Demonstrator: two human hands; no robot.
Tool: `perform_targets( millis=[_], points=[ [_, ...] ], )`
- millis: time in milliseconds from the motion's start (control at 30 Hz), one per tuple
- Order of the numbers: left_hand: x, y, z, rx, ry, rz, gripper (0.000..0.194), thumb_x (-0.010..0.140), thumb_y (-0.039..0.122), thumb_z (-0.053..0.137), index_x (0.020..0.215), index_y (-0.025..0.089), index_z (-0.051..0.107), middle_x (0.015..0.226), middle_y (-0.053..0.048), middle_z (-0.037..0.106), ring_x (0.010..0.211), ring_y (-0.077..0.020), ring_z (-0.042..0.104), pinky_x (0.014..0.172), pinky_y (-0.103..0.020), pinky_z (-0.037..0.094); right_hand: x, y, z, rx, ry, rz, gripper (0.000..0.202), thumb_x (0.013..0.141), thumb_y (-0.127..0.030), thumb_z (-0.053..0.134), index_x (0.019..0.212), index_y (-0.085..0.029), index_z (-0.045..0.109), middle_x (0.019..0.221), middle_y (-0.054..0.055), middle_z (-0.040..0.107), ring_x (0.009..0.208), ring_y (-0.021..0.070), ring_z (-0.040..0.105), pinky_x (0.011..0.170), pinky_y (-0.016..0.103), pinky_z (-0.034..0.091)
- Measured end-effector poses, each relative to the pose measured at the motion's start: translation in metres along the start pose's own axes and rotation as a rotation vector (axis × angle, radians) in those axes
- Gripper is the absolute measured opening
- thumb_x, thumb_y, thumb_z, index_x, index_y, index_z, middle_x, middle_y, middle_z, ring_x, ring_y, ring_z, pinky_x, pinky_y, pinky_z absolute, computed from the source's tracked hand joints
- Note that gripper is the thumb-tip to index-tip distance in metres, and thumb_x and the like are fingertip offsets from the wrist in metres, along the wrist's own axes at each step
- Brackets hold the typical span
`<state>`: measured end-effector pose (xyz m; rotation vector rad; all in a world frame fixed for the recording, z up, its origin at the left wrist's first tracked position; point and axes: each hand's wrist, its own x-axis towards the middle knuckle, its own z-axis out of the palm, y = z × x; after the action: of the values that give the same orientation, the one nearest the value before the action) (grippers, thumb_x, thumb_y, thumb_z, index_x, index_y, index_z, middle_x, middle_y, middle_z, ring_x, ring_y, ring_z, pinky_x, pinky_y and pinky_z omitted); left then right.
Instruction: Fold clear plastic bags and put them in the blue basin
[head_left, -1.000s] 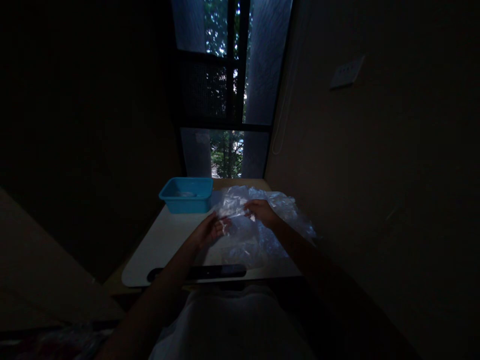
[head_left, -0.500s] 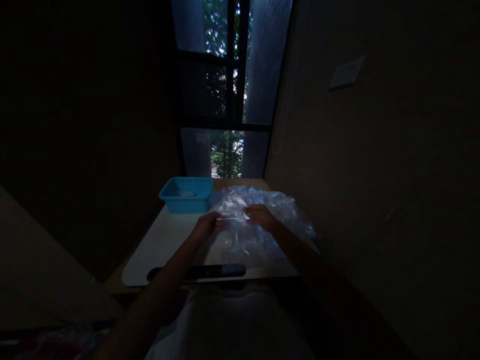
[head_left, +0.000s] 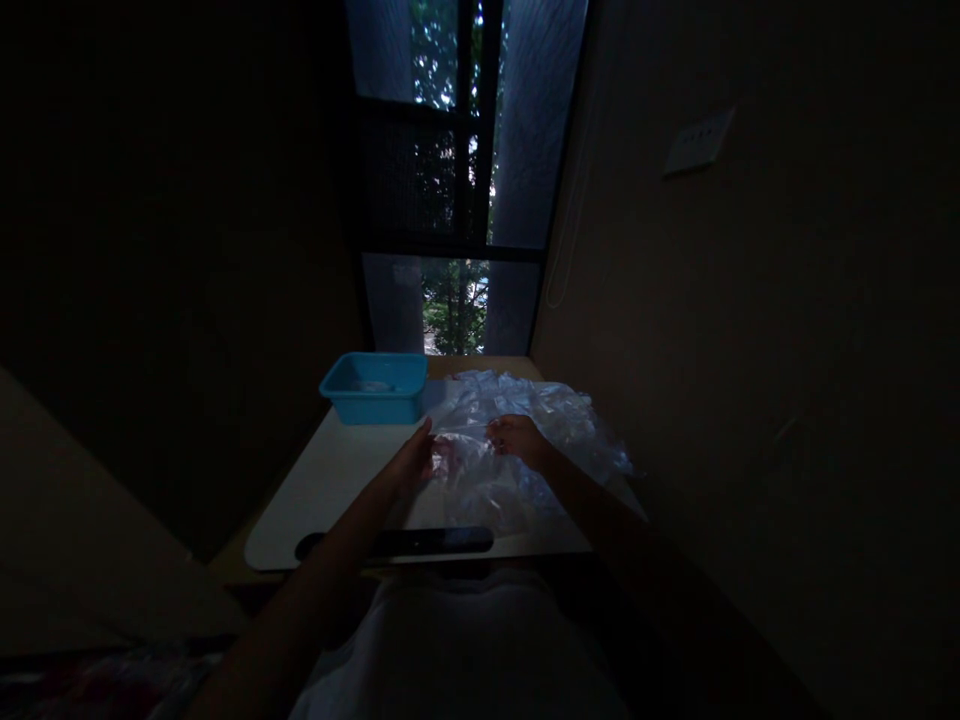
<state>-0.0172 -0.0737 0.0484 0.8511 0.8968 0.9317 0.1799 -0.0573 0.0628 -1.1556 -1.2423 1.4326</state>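
Daylight reaches a white, round-cornered board (head_left: 315, 490). Centre frame, the right hand (head_left: 517, 438) pinches thin, clear plastic film (head_left: 469, 458); the left hand (head_left: 413, 457) has its thumb raised off the fingers, grip unclear. Gentle tension should suit; leftward, room runs to the board's edge, below a blue rectangular plastic tub (head_left: 379, 409).

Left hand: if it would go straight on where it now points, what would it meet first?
Most likely the clear plastic just ahead of the left hand, beside the blue container; depth is unclear in this dim view.
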Motion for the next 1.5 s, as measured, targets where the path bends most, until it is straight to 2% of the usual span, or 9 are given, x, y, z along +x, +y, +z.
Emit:
perform_targets(
  millis=[200, 467, 600, 700, 800, 967, 1133, 1367, 1500],
  points=[
    [-0.001, -0.009, 0.003, 0.263, 0.017, 0.141, 0.025, 0.044, 0.028, 0.074, 0.053, 0.012, 0.056, 0.051, -0.001, 0.058, 0.048, -0.0115, 0.053, 0.049, -0.023, 0.043, 0.001, 0.001, -0.005, 0.023, 0.066, 0.002, 0.012, 0.058, -0.021, 0.064, 0.061, -0.014, 0.054, 0.056, 0.0, 0.058, 0.043, 0.0057, 0.049, 0.046, 0.021, 0.042],
    [0.006, -0.016, -0.005, 0.232, 0.042, 0.084, 0.021, 0.051, 0.029, 0.068, 0.055, 0.012, 0.057, 0.047, 0.0, 0.057, 0.043, -0.0118, 0.052, 0.049, -0.027, 0.046, 0.0, 0.004, -0.012, 0.0, 0.078, -0.012, 0.012, 0.058, -0.021, 0.064, 0.06, -0.014, 0.055, 0.055, 0.0, 0.059, 0.042, 0.006, 0.049, 0.043, 0.02, 0.042],
    [0.003, -0.013, -0.001, 0.035, 0.103, 0.045, 0.019, 0.063, 0.03, 0.06, 0.056, 0.012, 0.057, 0.049, -0.002, 0.058, 0.045, -0.0115, 0.053, 0.049, -0.024, 0.045, -0.001, 0.006, -0.012, 0.01, 0.067, 0.004, 0.011, 0.06, -0.021, 0.063, 0.061, -0.014, 0.055, 0.055, 0.0, 0.059, 0.041, 0.0061, 0.049, 0.044, 0.021, 0.042],
    [0.002, -0.009, 0.003, -0.12, -0.008, 0.001, 0.03, 0.07, 0.04, 0.051, 0.061, 0.012, 0.059, 0.057, -0.006, 0.061, 0.052, -0.0138, 0.057, 0.053, -0.025, 0.046, -0.003, 0.008, -0.011, -0.002, 0.03, 0.015, 0.011, 0.06, -0.022, 0.063, 0.062, -0.014, 0.055, 0.057, 0.0, 0.06, 0.041, 0.0061, 0.049, 0.044, 0.021, 0.042],
    [0.004, -0.008, 0.005, -0.086, -0.077, 0.053, 0.029, 0.066, 0.041, 0.056, 0.068, 0.011, 0.061, 0.064, -0.008, 0.063, 0.055, -0.0155, 0.058, 0.053, -0.026, 0.046, -0.003, 0.009, -0.01, -0.026, -0.017, 0.031, 0.013, 0.058, -0.023, 0.064, 0.061, -0.014, 0.056, 0.055, -0.001, 0.059, 0.039, 0.0056, 0.047, 0.042, 0.021, 0.04],
    [0.011, -0.015, 0.0, 0.07, 0.138, 0.166, 0.019, 0.054, 0.027, 0.067, 0.062, 0.011, 0.06, 0.054, -0.003, 0.06, 0.047, -0.0121, 0.053, 0.046, -0.023, 0.04, -0.003, 0.008, -0.006, -0.067, -0.06, 0.005, 0.014, 0.057, -0.023, 0.065, 0.06, -0.013, 0.056, 0.053, -0.001, 0.058, 0.036, 0.0054, 0.044, 0.038, 0.02, 0.036],
    [0.009, -0.016, 0.0, 0.072, 0.172, 0.274, 0.021, 0.05, 0.028, 0.068, 0.059, 0.011, 0.059, 0.057, -0.002, 0.061, 0.053, -0.0121, 0.054, 0.052, -0.023, 0.041, -0.007, 0.006, -0.004, -0.059, -0.068, 0.063, 0.019, 0.062, -0.029, 0.063, 0.059, -0.013, 0.054, 0.055, 0.001, 0.059, 0.038, 0.0062, 0.046, 0.04, 0.021, 0.037],
    [0.005, -0.014, 0.004, 0.055, 0.137, 0.215, 0.028, 0.05, 0.032, 0.07, 0.066, 0.011, 0.06, 0.06, -0.002, 0.06, 0.056, -0.0131, 0.054, 0.054, -0.026, 0.044, -0.004, 0.012, -0.008, -0.103, -0.092, -0.002, 0.027, 0.057, -0.033, 0.066, 0.051, -0.012, 0.051, 0.041, -0.003, 0.05, 0.036, 0.0052, 0.043, 0.039, 0.02, 0.034],
    [0.008, -0.017, 0.0, 0.044, 0.133, 0.188, 0.03, 0.051, 0.031, 0.07, 0.07, 0.011, 0.059, 0.064, -0.002, 0.061, 0.059, -0.0144, 0.057, 0.057, -0.028, 0.046, -0.006, 0.011, -0.008, -0.078, -0.113, 0.033, 0.026, 0.057, -0.035, 0.066, 0.055, -0.012, 0.053, 0.045, -0.001, 0.054, 0.038, 0.0061, 0.047, 0.042, 0.021, 0.036]
  ],
)
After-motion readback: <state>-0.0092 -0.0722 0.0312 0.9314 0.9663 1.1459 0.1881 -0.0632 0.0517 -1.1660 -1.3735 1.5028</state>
